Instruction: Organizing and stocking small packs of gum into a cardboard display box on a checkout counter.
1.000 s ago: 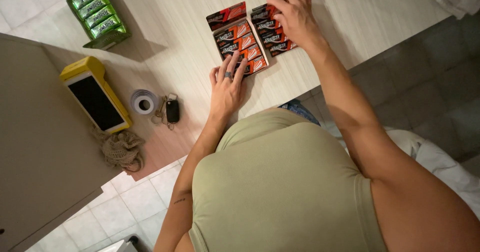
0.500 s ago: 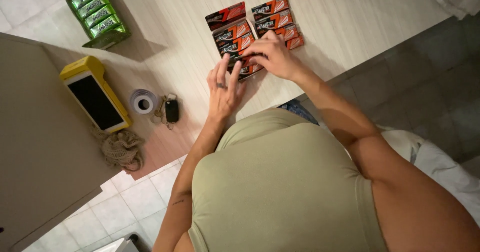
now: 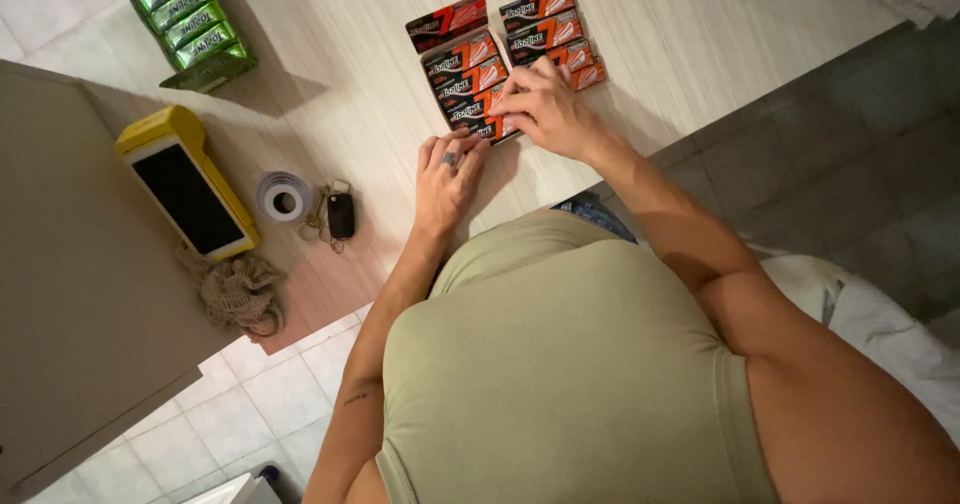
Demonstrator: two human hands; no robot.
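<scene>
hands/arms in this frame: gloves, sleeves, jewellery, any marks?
No gloves, no watch or bracelet in view. The left hand has a dark ring on one finger; the right hand shows no ring that I can make out. Both arms are uncovered to the shoulder, worn with a sleeveless olive-green top. A small dark mark sits on the left forearm.

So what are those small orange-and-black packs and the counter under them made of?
The small orange-and-black packs look like glossy printed card or foil wrap: flat faces, sharp edges, slight sheen. The pale counter looks like matt wood-grain laminate, with fine parallel streaks; real wood cannot be ruled out.
</scene>
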